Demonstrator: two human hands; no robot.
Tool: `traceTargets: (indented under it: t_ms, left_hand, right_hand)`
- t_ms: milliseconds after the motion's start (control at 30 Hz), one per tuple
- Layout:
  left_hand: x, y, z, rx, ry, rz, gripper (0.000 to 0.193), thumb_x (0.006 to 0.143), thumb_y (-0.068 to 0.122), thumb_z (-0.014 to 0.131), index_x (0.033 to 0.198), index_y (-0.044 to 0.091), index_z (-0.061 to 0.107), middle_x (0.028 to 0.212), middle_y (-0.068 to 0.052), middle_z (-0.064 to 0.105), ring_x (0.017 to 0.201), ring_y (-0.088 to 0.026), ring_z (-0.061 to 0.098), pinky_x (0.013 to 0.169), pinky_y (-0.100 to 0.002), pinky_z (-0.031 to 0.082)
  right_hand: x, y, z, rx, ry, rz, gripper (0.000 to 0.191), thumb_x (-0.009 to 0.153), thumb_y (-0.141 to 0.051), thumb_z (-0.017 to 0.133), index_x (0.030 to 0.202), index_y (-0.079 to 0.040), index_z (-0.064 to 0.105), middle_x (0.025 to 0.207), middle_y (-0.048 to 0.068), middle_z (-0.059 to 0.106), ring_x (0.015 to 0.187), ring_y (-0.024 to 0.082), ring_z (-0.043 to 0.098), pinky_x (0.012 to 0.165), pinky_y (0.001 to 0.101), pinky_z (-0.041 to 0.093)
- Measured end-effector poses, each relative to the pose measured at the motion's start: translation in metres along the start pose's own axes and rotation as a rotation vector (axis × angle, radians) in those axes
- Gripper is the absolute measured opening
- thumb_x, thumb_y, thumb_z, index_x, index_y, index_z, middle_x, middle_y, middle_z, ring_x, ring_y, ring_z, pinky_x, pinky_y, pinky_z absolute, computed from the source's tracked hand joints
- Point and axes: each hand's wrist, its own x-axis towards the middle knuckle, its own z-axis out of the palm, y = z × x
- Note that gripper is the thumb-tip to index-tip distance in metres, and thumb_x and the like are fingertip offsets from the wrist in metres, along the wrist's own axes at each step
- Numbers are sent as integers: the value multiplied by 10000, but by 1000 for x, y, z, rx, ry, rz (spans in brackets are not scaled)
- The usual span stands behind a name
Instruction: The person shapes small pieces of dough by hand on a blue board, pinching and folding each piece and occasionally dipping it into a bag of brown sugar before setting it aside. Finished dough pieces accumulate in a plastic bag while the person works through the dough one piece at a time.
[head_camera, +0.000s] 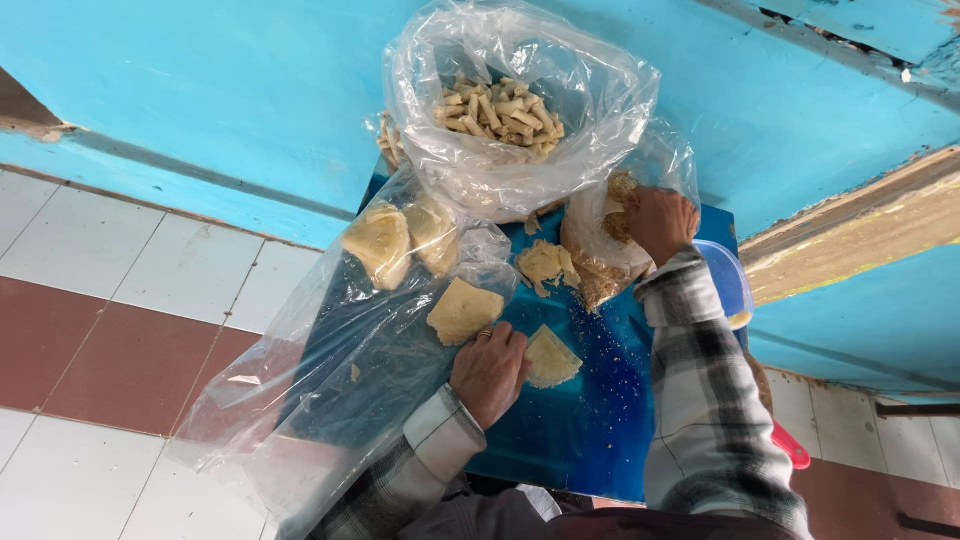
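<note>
Many finished rolls (500, 112) already heaped in big clear bag (520, 100) at far edge of blue desk (590, 420). Left hand (490, 370) flat, fingers closed on pale wrapper (550, 358). Right hand (660, 222) deep inside small crumb bag (600, 262); open or clenched, cannot tell. Several unrolled wrappers (462, 310) lying beside, more wrappers in long clear bag (380, 243), so seemingly plenty left to roll

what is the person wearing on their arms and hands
Both arms wear long plaid sleeves in grey, white and black. The left sleeve ends in a pale turned-back cuff at the wrist. The left hand is bare except for a ring on one finger. The right hand is bare, no glove; its sleeve reaches the wrist.
</note>
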Motion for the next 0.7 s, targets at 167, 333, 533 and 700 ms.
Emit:
traceTargets:
  t_ms: [167,333,533,700]
  left_hand:
    - [0,-3,0,-56,43,11,198,857,144,768,884,86,581,899,-90,565,843,-304,642,723,-458,524]
    - [2,-7,2,-122,59,0,204,856,141,767,887,104,569,869,-77,585,805,-311,646,684,-460,524]
    - [5,-10,1,-166,46,-62,228,851,160,779,950,102,583,807,-70,688,765,-305,687,664,-454,532]
    - [8,-10,-3,-229,-50,-156,245,856,191,774,1002,105,596,765,-43,746,729,-264,745,654,-423,562]
  right_hand:
    - [-17,27,-2,109,43,135,197,994,-306,679,1028,-182,828,793,103,745,691,313,722,656,428,547]
    - [-44,46,-20,401,44,166,205,942,-295,710,977,-120,811,772,63,743,692,239,718,648,382,536]
    - [-100,38,-52,528,59,134,160,981,-211,708,1036,-85,789,768,65,730,650,171,692,596,334,502]
    - [-178,-4,-69,557,27,82,180,944,-229,746,1056,-96,794,809,94,742,663,162,695,600,305,517]
